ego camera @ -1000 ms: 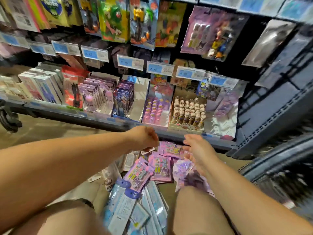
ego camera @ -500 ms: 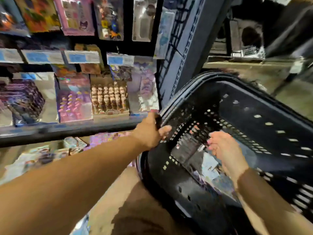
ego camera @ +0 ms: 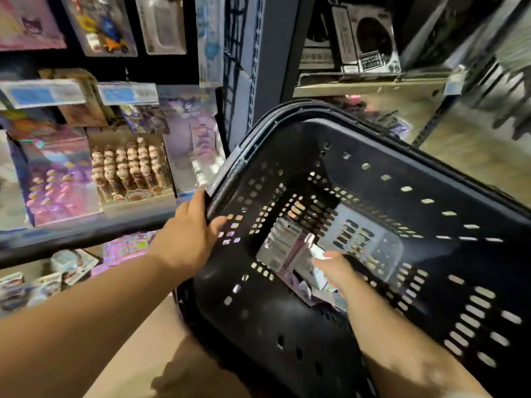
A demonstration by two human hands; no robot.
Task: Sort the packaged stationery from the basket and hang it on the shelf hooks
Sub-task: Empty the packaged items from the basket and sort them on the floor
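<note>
A black perforated plastic basket (ego camera: 431, 196) stands tilted on the floor at my right. My left hand (ego camera: 186, 237) grips its near left rim, thumb inside. My right hand (ego camera: 334, 270) reaches down to the basket's bottom, fingers curled on a white and purple stationery packet (ego camera: 290, 248); a clear flat pack (ego camera: 370, 239) lies beside it. Shelf hooks with hanging packets (ego camera: 100, 24) fill the upper left.
A low shelf ledge (ego camera: 71, 239) holds display boxes of small figurine pens (ego camera: 129, 168). Several sorted packets (ego camera: 57, 271) lie on the floor under the ledge. A grey upright post (ego camera: 267, 53) divides this shelf from another rack at the right.
My view swung right from the floor pile to the basket. My left hand took the basket's rim, and my right hand went deeper, down onto the packets at the bottom.
</note>
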